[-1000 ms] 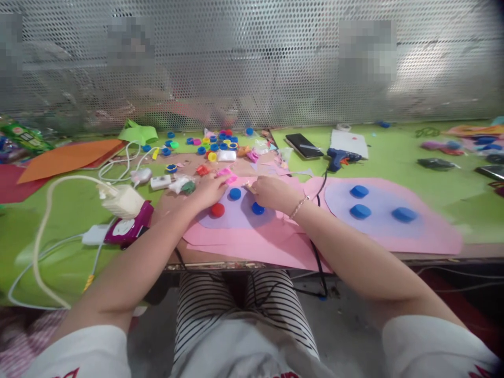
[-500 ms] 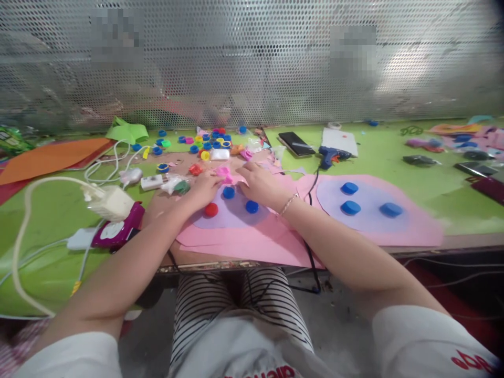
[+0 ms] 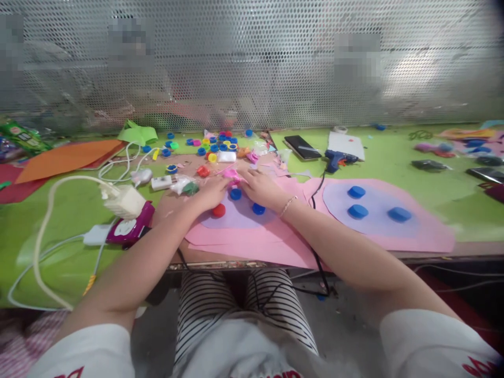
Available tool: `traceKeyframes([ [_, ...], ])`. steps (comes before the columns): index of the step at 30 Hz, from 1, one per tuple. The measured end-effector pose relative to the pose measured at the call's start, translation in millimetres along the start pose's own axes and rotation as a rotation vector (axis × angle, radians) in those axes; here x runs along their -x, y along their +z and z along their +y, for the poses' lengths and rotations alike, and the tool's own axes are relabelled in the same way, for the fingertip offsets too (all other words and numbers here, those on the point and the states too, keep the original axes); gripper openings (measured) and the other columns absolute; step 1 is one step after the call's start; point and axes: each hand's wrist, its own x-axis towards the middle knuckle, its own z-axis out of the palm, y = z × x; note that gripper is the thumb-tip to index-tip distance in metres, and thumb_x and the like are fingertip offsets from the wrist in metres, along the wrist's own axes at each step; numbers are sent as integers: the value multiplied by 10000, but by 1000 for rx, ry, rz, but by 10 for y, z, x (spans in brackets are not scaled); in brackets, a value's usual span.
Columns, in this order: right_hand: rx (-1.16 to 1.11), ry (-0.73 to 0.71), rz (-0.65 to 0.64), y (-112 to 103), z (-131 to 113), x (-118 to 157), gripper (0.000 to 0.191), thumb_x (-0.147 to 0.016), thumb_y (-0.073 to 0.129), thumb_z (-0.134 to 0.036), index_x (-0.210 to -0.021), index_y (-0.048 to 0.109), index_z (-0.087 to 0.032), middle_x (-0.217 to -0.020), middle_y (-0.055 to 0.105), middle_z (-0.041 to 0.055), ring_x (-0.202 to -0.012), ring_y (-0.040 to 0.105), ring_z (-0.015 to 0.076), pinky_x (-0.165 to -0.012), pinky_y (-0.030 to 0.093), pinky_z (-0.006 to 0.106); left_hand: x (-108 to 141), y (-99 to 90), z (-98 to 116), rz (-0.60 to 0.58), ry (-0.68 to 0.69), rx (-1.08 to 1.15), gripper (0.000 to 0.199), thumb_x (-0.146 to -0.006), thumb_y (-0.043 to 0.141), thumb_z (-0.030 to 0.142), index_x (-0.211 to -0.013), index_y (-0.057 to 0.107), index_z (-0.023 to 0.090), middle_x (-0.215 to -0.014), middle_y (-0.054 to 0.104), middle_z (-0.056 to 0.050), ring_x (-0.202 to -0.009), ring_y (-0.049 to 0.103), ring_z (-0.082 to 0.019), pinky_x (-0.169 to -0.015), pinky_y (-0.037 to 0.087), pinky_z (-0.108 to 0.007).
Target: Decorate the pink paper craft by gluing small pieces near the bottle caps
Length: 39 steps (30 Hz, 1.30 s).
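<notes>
My left hand [image 3: 213, 193] and my right hand [image 3: 260, 188] meet at a small bright pink, soft-looking piece [image 3: 233, 176]. The fingertips of both are closed in on it from either side; its exact kind is unclear. The piece lies at the far edge of a lilac paper oval [image 3: 236, 218], which rests on pink paper [image 3: 252, 249]. On the oval, close to my wrists, are a red bottle cap [image 3: 218, 210] and two blue bottle caps, one nearer the middle [image 3: 235, 194] and one by my right hand [image 3: 259, 208].
At right lies another pink-and-lilac paper shape [image 3: 429, 231] with three blue caps. Behind it are a blue glue gun [image 3: 334, 160] with a black cord and a phone [image 3: 302, 147]. Loose caps [image 3: 212, 148] cluster at the back; a plug adapter [image 3: 124, 201] and cables lie left.
The view has shifted slightly, so everything sits a little further right. Both hands stay at the pink piece, with the fingers of the right hand lowered a little closer onto it.
</notes>
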Motion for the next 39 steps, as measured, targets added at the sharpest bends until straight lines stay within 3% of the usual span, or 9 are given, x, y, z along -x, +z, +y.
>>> traceKeyframes([
  [7,-23,22,-5,113,18,-69,419,-910,367,-263,-1287,428,-90,-1151,590,179,-1113,506,256,-952,357,422,-1,0,114,-21,64,-175,264,-815,434,175,-956,655,206,-1129,558,-82,-1098,492,-231,-1011,323,-407],
  [10,-132,-43,77,100,21,-65,417,-901,398,-261,-1276,431,-80,-1219,546,190,-1156,483,242,-974,366,411,-5,-49,171,99,95,-156,168,-784,502,200,-872,644,184,-1081,540,-85,-1072,489,-225,-975,359,-374],
  [13,-221,-143,160,27,5,-33,400,-885,416,-221,-1267,434,-103,-1312,465,189,-1240,412,230,-1014,350,427,1,-125,244,274,130,-98,56,-721,605,234,-716,574,188,-879,539,-55,-963,505,-210,-909,390,-351],
  [18,-272,-257,214,-112,-26,18,382,-889,377,-179,-1264,426,-121,-1314,455,173,-1274,375,208,-1034,352,433,42,-154,333,421,62,95,276,-669,649,248,-660,376,205,-680,439,21,-694,480,-131,-709,414,-285],
  [22,-283,-311,231,-171,-40,31,328,-874,376,-141,-1186,474,-166,-1258,495,138,-1246,404,205,-1012,383,444,51,-84,361,417,53,330,416,-658,669,232,-902,332,228,-813,526,17,-733,563,-116,-692,439,-260],
  [26,-358,-241,374,-219,-71,49,238,-866,422,-155,-1092,490,-177,-1129,539,139,-1140,489,220,-939,451,436,22,-48,341,401,71,423,534,-626,691,155,-995,313,235,-854,600,-15,-767,610,-142,-715,467,-285],
  [30,-382,-241,431,-251,-106,60,272,-882,396,-144,-1141,466,-190,-1107,527,141,-1072,519,214,-900,474,424,2,-57,273,396,81,238,384,-638,657,132,-970,477,205,-879,612,-41,-793,603,-155,-727,484,-304],
  [34,-353,-335,398,-245,-123,48,243,-898,354,-125,-1048,537,-181,-1066,546,128,-1033,535,194,-882,473,395,25,-82,267,322,228,-34,184,-697,563,121,-868,584,185,-878,607,-50,-854,573,-181,-786,478,-343],
  [39,-386,-264,372,-198,-81,19,193,-884,391,-132,-907,580,-164,-927,601,93,-868,575,164,-758,484,326,78,-82,330,170,301,-132,374,-670,467,36,-1002,571,173,-1079,600,-85,-1085,515,-218,-963,400,-392],
])
